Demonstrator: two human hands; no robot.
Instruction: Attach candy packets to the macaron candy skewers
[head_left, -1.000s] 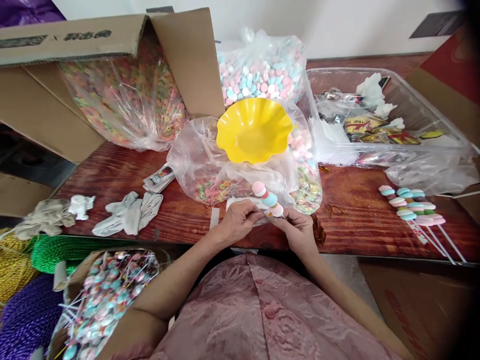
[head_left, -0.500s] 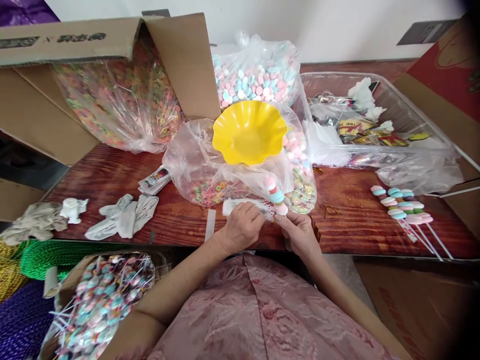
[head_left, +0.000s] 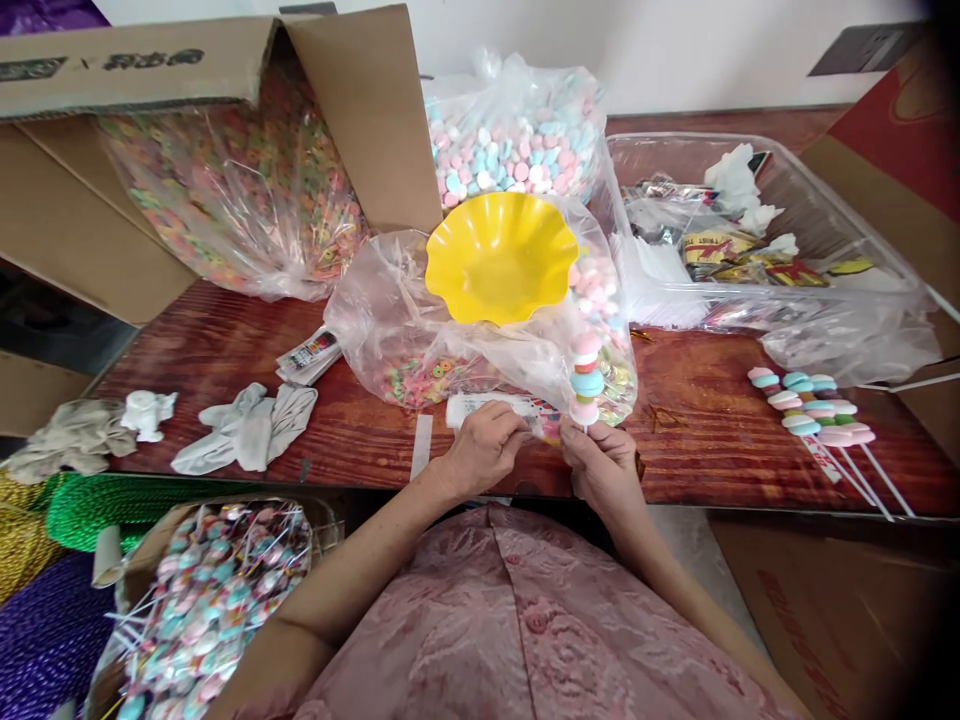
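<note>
In my right hand is a candy skewer, held upright by its white stick just below the pink, blue and red sweets. My left hand is closed in a pinch at the edge of a printed plastic bag, which lies flat at the front of the table. Behind the hands a yellow wavy-rimmed bowl rests on clear bags of sweets. Several finished candy skewers lie together on the right, their sticks pointing toward me.
A clear plastic tray with twist ties and wrappers stands at the back right. On the left are a cardboard box with a bag of ring sweets and pale gloves. Below the table edge, a box holds many wrapped candy skewers.
My right hand has brought the candy skewer to the right and turned it upright, away from my left hand. The left hand stays almost in place at the bag.
</note>
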